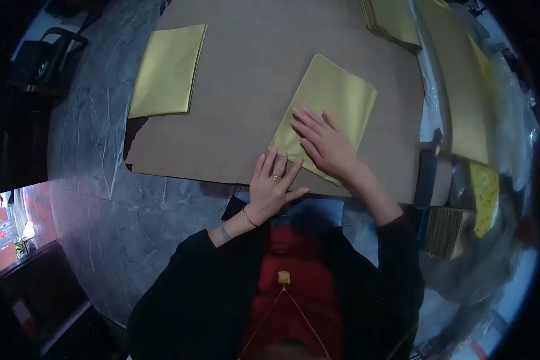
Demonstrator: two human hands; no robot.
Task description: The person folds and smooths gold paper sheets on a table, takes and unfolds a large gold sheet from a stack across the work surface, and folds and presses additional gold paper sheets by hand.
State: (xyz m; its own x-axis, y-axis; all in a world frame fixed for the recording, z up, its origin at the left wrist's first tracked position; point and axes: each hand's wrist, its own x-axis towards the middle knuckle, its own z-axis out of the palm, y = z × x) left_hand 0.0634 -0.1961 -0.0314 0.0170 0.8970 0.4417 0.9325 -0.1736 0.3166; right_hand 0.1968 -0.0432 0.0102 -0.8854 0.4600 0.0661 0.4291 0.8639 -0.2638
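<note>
A gold sheet of paper (336, 90) lies at a slant on the brown board in front of me. My right hand (327, 144) rests flat on its lower middle, fingers stretched toward the upper left. At the sheet's lower left corner, my left hand (274, 183) touches the edge with its fingertips, fingers extended and a ring on one of them. Neither hand grips anything. Farther left, a stack of gold sheets (167, 71) sits on the board's left edge.
Brown board (252, 72) covers the table. Another gold stack (395, 23) stands at the upper right, with wrapped sheets (462, 96) beyond it. A dark bar-like object (425, 177) and a bundle of brown paper (445, 233) lie at the right. Grey marbled floor (96, 132) shows left.
</note>
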